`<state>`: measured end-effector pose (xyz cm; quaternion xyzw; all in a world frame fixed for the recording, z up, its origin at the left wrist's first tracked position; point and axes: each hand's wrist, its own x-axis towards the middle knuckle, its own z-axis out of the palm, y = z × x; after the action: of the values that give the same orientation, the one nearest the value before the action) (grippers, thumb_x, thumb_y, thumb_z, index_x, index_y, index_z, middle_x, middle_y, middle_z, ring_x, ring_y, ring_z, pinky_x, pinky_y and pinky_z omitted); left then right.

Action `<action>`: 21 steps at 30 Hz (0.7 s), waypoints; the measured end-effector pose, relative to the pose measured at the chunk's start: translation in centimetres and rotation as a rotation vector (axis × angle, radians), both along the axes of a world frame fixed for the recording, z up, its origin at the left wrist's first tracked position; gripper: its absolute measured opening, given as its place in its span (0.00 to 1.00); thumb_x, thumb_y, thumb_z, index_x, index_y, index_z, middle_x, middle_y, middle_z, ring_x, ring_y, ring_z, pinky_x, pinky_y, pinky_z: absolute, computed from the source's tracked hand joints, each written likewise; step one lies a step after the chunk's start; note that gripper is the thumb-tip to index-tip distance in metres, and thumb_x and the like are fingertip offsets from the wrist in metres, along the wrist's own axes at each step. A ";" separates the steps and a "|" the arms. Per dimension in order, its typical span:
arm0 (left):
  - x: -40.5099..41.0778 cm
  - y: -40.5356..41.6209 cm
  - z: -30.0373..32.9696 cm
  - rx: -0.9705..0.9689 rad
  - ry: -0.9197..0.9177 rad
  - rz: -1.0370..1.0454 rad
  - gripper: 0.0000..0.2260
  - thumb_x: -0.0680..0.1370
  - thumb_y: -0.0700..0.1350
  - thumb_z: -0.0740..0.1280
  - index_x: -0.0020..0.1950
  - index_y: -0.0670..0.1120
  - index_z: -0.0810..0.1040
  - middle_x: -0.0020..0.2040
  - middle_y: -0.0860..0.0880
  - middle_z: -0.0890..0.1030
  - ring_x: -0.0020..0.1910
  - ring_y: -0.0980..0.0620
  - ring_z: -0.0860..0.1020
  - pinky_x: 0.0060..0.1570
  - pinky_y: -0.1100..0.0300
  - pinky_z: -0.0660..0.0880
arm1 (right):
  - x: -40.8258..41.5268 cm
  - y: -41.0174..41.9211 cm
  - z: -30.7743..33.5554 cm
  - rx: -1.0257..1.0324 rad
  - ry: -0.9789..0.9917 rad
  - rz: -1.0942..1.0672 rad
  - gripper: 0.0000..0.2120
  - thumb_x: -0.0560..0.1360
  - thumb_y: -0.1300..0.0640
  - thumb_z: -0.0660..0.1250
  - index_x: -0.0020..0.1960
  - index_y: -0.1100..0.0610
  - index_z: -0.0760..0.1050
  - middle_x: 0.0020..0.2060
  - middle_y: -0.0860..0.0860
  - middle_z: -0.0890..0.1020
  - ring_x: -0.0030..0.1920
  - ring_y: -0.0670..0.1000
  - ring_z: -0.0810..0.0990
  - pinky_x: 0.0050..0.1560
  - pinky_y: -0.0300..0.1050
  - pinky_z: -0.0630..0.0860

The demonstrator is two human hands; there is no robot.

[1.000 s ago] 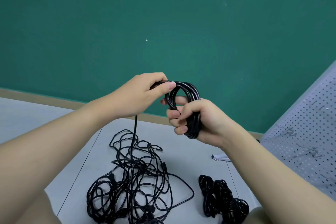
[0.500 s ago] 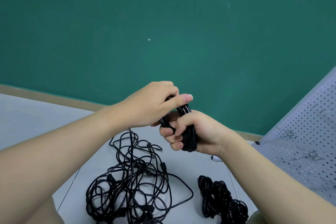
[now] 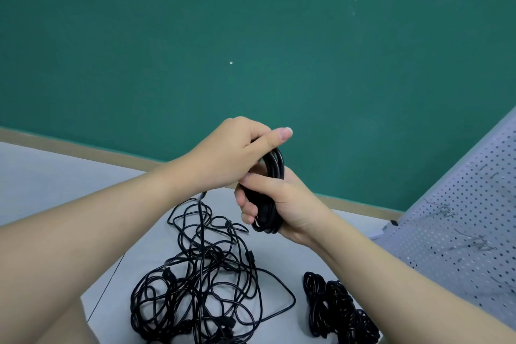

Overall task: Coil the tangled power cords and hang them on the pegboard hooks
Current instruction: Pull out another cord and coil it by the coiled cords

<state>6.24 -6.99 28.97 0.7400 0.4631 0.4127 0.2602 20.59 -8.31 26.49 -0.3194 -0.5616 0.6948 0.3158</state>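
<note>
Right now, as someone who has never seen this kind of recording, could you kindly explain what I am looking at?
There is no machine here: a person wears a camera on the head, looking forward and down at both bare hands. The right hand holds a coil of black cord in a curled grip; the left hand grips the same coil at its top. From it a strand hangs down to a tangled pile of black cords on the pale surface. Beside the pile lies a bundled cord. At the right leans a pegboard with hooks.
</note>
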 end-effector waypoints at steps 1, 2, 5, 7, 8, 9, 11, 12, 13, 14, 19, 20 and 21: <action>-0.2 0.0 0.0 0.015 0.025 0.007 0.28 0.84 0.59 0.61 0.34 0.39 0.66 0.28 0.49 0.64 0.26 0.52 0.63 0.29 0.55 0.62 | 0.0 0.2 0.0 0.019 -0.027 0.019 0.03 0.76 0.61 0.68 0.44 0.60 0.76 0.33 0.59 0.77 0.28 0.51 0.72 0.33 0.45 0.75; -0.3 0.0 0.0 0.026 0.046 0.015 0.27 0.84 0.59 0.60 0.33 0.42 0.64 0.28 0.50 0.63 0.27 0.51 0.62 0.30 0.54 0.61 | 0.1 0.3 0.1 0.039 -0.063 0.054 0.02 0.76 0.61 0.68 0.45 0.60 0.77 0.35 0.58 0.79 0.30 0.51 0.74 0.35 0.46 0.76; -0.5 0.0 0.1 0.065 0.105 0.046 0.26 0.85 0.58 0.58 0.31 0.47 0.60 0.27 0.53 0.60 0.28 0.51 0.60 0.32 0.52 0.60 | 0.6 0.3 0.6 0.112 -0.165 0.104 0.05 0.76 0.62 0.71 0.51 0.62 0.79 0.42 0.57 0.81 0.39 0.53 0.80 0.42 0.45 0.79; -0.5 0.0 0.2 0.104 0.152 0.090 0.26 0.86 0.59 0.57 0.31 0.47 0.59 0.27 0.52 0.60 0.28 0.51 0.59 0.31 0.52 0.60 | 0.9 0.2 1.0 0.154 -0.221 0.086 0.12 0.75 0.61 0.73 0.56 0.64 0.80 0.47 0.57 0.82 0.46 0.53 0.83 0.48 0.45 0.81; -0.5 0.0 0.2 0.117 0.161 0.115 0.27 0.86 0.58 0.57 0.31 0.46 0.59 0.27 0.51 0.60 0.28 0.50 0.59 0.31 0.52 0.59 | 0.8 0.1 1.1 0.163 -0.230 0.074 0.14 0.74 0.60 0.74 0.57 0.64 0.79 0.49 0.57 0.83 0.48 0.54 0.83 0.53 0.49 0.82; -0.4 0.0 0.2 0.131 0.158 0.134 0.27 0.86 0.58 0.56 0.31 0.46 0.59 0.27 0.50 0.60 0.28 0.50 0.59 0.31 0.52 0.59 | 0.7 0.0 1.1 0.172 -0.225 0.068 0.15 0.73 0.60 0.74 0.57 0.65 0.79 0.48 0.58 0.82 0.48 0.55 0.83 0.56 0.54 0.81; -0.2 -0.1 0.0 0.151 0.144 0.147 0.27 0.86 0.56 0.56 0.30 0.47 0.57 0.26 0.50 0.59 0.28 0.51 0.57 0.30 0.53 0.57 | 0.2 -0.3 0.9 0.173 -0.224 0.045 0.11 0.72 0.64 0.74 0.52 0.66 0.78 0.41 0.59 0.78 0.40 0.55 0.80 0.50 0.55 0.81; -0.1 -0.2 -0.1 0.160 0.140 0.142 0.27 0.87 0.56 0.55 0.30 0.47 0.57 0.26 0.50 0.58 0.27 0.51 0.57 0.29 0.54 0.56 | 0.0 -0.5 0.9 0.168 -0.248 0.032 0.06 0.73 0.66 0.74 0.47 0.64 0.78 0.36 0.58 0.75 0.35 0.55 0.77 0.43 0.53 0.80; -0.1 -0.2 -0.3 0.166 0.137 0.128 0.27 0.87 0.56 0.55 0.30 0.46 0.57 0.26 0.50 0.58 0.27 0.51 0.57 0.28 0.55 0.56 | 0.0 -0.7 0.8 0.165 -0.285 0.034 0.06 0.74 0.67 0.74 0.43 0.60 0.78 0.33 0.56 0.74 0.31 0.55 0.75 0.38 0.50 0.77; -0.2 -0.1 -0.6 0.162 0.128 0.109 0.28 0.87 0.57 0.54 0.30 0.45 0.58 0.25 0.50 0.58 0.26 0.52 0.57 0.28 0.55 0.57 | 0.1 -0.9 1.0 0.156 -0.324 0.046 0.07 0.75 0.68 0.73 0.42 0.58 0.79 0.34 0.56 0.75 0.29 0.54 0.73 0.35 0.48 0.74; -0.1 0.4 -0.6 0.082 -0.083 0.056 0.32 0.85 0.61 0.52 0.36 0.34 0.69 0.29 0.48 0.68 0.30 0.52 0.65 0.33 0.50 0.64 | 0.5 -1.0 1.6 0.060 -0.211 0.038 0.22 0.80 0.70 0.66 0.31 0.50 0.75 0.37 0.58 0.68 0.27 0.48 0.63 0.30 0.43 0.71; -0.1 0.5 -0.4 0.063 -0.136 0.057 0.32 0.86 0.60 0.52 0.37 0.34 0.70 0.30 0.49 0.69 0.30 0.53 0.66 0.34 0.52 0.64 | 0.6 -1.0 2.0 0.024 -0.133 0.009 0.20 0.80 0.70 0.65 0.34 0.51 0.75 0.33 0.56 0.66 0.27 0.47 0.62 0.29 0.41 0.71; -0.1 0.7 -0.3 0.040 -0.173 0.065 0.30 0.87 0.58 0.51 0.37 0.36 0.71 0.29 0.53 0.70 0.29 0.54 0.66 0.32 0.55 0.63 | 0.9 -0.7 2.3 -0.008 -0.043 -0.022 0.14 0.81 0.69 0.64 0.40 0.55 0.75 0.30 0.53 0.65 0.26 0.47 0.62 0.29 0.40 0.70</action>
<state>6.11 -6.27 28.63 0.6911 0.4544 0.4926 0.2708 21.46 -9.00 28.83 -0.3419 -0.5618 0.6866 0.3101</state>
